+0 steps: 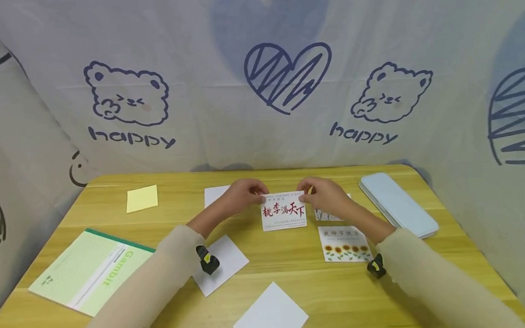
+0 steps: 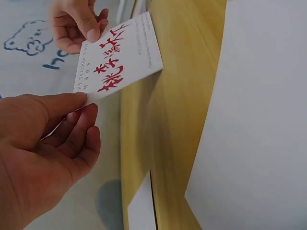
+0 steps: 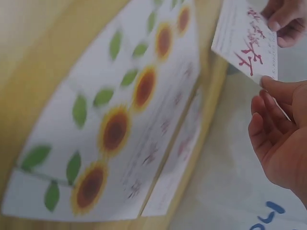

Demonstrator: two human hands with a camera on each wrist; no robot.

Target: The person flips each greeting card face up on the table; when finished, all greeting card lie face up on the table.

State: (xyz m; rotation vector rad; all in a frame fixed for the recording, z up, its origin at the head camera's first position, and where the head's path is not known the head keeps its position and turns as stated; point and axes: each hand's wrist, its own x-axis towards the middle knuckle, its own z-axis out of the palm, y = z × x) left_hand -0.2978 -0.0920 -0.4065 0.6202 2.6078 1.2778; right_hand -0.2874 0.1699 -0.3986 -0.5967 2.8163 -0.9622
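A white greeting card point(image 1: 284, 218) with large red Chinese characters is held up by both hands at its far corners, its printed face toward me. My left hand point(image 1: 244, 193) pinches the left corner between thumb and fingers, and my right hand point(image 1: 328, 196) pinches the right one. In the left wrist view the card point(image 2: 144, 50) tilts above the tabletop, the left thumb over its printed side. Beneath the right forearm lies a card with sunflowers point(image 1: 345, 243). Behind that, another printed card point(image 1: 327, 215) is partly hidden by the right hand.
Blank white cards lie on the wooden table, one at the front point(image 1: 270, 316), one by the left wrist point(image 1: 224, 266) and one behind the left hand point(image 1: 214, 194). A green notepad point(image 1: 92, 272) and yellow sticky notes point(image 1: 142, 199) sit left. A pale blue case point(image 1: 398, 204) lies right.
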